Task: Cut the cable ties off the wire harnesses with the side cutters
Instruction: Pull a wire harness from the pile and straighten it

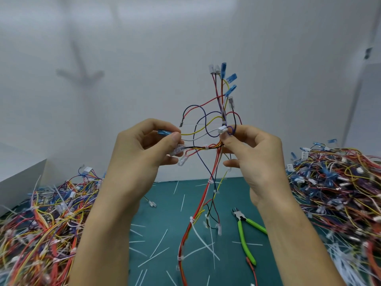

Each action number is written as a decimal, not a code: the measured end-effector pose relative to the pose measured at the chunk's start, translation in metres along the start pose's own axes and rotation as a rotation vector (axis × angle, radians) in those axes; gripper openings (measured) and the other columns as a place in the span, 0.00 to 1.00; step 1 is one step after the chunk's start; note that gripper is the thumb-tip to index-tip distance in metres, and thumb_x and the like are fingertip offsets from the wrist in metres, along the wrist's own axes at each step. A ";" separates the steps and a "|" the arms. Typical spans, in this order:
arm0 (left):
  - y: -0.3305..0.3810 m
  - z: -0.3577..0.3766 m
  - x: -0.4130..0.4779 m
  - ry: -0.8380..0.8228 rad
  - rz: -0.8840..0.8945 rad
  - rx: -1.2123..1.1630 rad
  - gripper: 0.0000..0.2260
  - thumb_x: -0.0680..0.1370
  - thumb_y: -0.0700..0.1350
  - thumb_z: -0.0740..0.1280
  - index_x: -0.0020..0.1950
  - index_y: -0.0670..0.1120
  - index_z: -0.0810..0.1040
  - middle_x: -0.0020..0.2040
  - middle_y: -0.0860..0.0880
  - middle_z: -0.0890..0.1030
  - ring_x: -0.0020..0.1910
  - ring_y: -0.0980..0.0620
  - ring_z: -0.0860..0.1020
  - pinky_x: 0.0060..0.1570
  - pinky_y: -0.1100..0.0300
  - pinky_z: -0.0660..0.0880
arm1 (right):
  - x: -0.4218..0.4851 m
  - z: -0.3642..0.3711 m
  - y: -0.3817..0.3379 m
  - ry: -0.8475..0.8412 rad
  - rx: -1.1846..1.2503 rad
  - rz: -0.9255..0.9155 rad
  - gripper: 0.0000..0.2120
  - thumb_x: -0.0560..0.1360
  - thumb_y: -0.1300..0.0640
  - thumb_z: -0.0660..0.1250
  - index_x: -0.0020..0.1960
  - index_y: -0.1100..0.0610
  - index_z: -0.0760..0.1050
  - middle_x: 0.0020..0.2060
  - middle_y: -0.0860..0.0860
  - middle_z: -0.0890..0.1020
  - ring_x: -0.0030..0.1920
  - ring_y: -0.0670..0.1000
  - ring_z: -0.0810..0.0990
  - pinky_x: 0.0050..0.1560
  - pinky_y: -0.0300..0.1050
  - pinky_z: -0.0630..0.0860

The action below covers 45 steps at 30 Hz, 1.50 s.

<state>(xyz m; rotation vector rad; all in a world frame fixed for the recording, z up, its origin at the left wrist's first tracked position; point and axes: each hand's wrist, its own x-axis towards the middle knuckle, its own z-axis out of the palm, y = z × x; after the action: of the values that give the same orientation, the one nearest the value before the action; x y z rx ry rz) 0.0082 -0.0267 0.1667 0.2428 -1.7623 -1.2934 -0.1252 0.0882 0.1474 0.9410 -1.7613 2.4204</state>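
I hold one wire harness (208, 131) of red, yellow, purple and white wires up in front of the wall. My left hand (142, 153) pinches its blue and clear terminals at the left end. My right hand (253, 153) pinches the wires just below a small white connector (222, 130). White cable ties (206, 146) still wrap the bundle between my hands and lower down, where the harness hangs to the green mat (165, 203). The side cutters (244, 234), with green handles, lie on the mat under my right forearm, untouched.
A large heap of harnesses (340, 193) fills the right side of the mat, and another heap (41, 219) fills the left. Several cut white tie tails (158, 242) lie scattered over the mat. A white box (20, 174) stands at the far left, against the white wall.
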 end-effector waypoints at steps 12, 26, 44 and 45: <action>-0.005 -0.005 0.003 0.024 0.015 0.252 0.06 0.74 0.43 0.73 0.48 0.54 0.83 0.42 0.55 0.85 0.43 0.58 0.83 0.44 0.57 0.81 | -0.005 -0.003 -0.015 -0.113 0.080 0.084 0.02 0.76 0.59 0.71 0.48 0.56 0.81 0.38 0.49 0.87 0.34 0.47 0.85 0.30 0.35 0.77; -0.001 0.008 -0.004 -0.081 0.255 0.758 0.15 0.73 0.51 0.73 0.59 0.55 0.79 0.52 0.57 0.81 0.51 0.61 0.79 0.56 0.62 0.74 | -0.007 -0.002 -0.021 -0.244 0.108 0.057 0.11 0.77 0.71 0.64 0.47 0.59 0.82 0.41 0.54 0.87 0.40 0.48 0.84 0.41 0.36 0.79; -0.009 0.010 0.001 -0.169 0.170 0.504 0.04 0.76 0.53 0.70 0.49 0.57 0.82 0.44 0.64 0.83 0.48 0.66 0.80 0.51 0.57 0.78 | -0.006 -0.004 -0.018 -0.398 -0.149 -0.061 0.31 0.71 0.77 0.53 0.56 0.49 0.82 0.51 0.43 0.86 0.52 0.42 0.84 0.49 0.37 0.76; -0.009 0.011 0.001 -0.167 0.156 0.476 0.07 0.75 0.57 0.69 0.49 0.57 0.82 0.45 0.65 0.83 0.49 0.67 0.80 0.51 0.56 0.79 | -0.006 -0.005 -0.018 -0.426 -0.182 -0.080 0.32 0.71 0.77 0.53 0.59 0.49 0.81 0.52 0.41 0.85 0.53 0.40 0.83 0.47 0.34 0.76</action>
<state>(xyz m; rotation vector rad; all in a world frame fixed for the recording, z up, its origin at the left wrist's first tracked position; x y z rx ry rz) -0.0039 -0.0245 0.1591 0.2626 -2.1736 -0.7880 -0.1164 0.1006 0.1589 1.5558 -1.9726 2.0768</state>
